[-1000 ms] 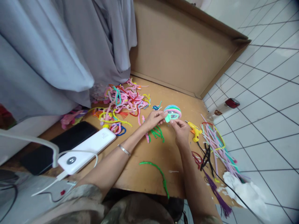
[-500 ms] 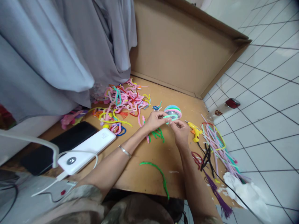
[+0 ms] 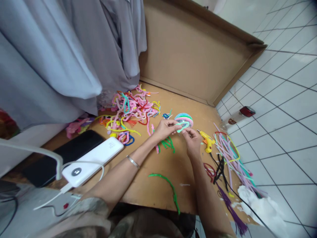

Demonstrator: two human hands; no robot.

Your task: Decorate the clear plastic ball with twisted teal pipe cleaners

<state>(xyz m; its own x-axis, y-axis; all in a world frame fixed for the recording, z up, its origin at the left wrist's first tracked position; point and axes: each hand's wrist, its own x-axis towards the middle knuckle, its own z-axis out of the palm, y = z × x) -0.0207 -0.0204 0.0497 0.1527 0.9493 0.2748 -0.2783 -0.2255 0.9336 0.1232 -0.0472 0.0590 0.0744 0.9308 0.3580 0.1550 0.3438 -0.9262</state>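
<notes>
A mint-green pipe cleaner (image 3: 184, 125), bent into a narrow loop, is held between both hands. My left hand (image 3: 166, 128) pinches its left end, and my right hand (image 3: 192, 138) grips its lower edge with thumb and finger. Just behind the loop sits a round clear object banded in blue, green and pink (image 3: 183, 116); the loop and fingers hide its lower part. Several short green pipe cleaner pieces (image 3: 168, 144) lie below my left hand. To the right of my right hand rests a yellow glue gun (image 3: 207, 140).
A tangled heap of pink pipe cleaners (image 3: 133, 107) covers the back left. Nearer are a white power bank (image 3: 92, 162) and a black phone (image 3: 81, 145). Lilac pipe cleaners (image 3: 229, 152), red-handled scissors (image 3: 210, 172) and a purple tassel (image 3: 231, 210) lie right. A cardboard wall (image 3: 188, 53) stands behind.
The mint-green loop has become narrower and more pointed between my fingers. Both hands stay in nearly the same place, and the things on the table have not moved.
</notes>
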